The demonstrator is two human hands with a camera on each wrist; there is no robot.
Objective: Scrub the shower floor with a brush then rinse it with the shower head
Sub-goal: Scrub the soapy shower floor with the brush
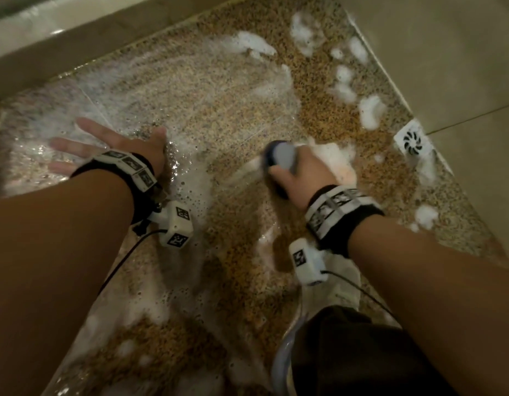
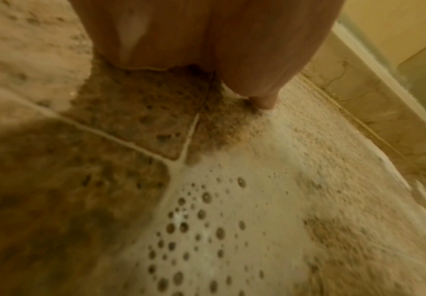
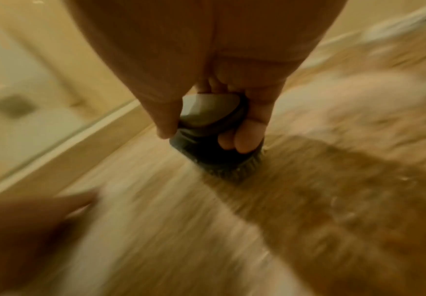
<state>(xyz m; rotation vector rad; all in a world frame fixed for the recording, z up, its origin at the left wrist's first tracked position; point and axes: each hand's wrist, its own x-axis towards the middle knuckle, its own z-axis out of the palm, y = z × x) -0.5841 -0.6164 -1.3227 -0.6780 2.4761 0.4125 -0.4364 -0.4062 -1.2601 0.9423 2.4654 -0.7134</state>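
My right hand [image 1: 299, 172] grips a round dark-blue scrub brush [image 1: 279, 158] with a grey top, bristles down on the speckled brown shower floor [image 1: 219, 115]. In the right wrist view the brush [image 3: 214, 128] sits between thumb and curled fingers [image 3: 242, 140], and the picture is smeared by motion. My left hand [image 1: 104, 147] lies flat on the wet floor at the left, fingers spread. The left wrist view shows that hand [image 2: 206, 46] pressed on the floor among foam [image 2: 232, 210]. White suds [image 1: 336, 155] cover much of the floor. No shower head is in view.
A white square floor drain [image 1: 413, 141] sits at the right by the beige tiled wall [image 1: 447, 67]. A raised beige kerb [image 1: 61, 55] runs along the far left. My foot in a white shoe [image 1: 333, 287] and dark trouser leg [image 1: 362, 352] stand at the bottom right.
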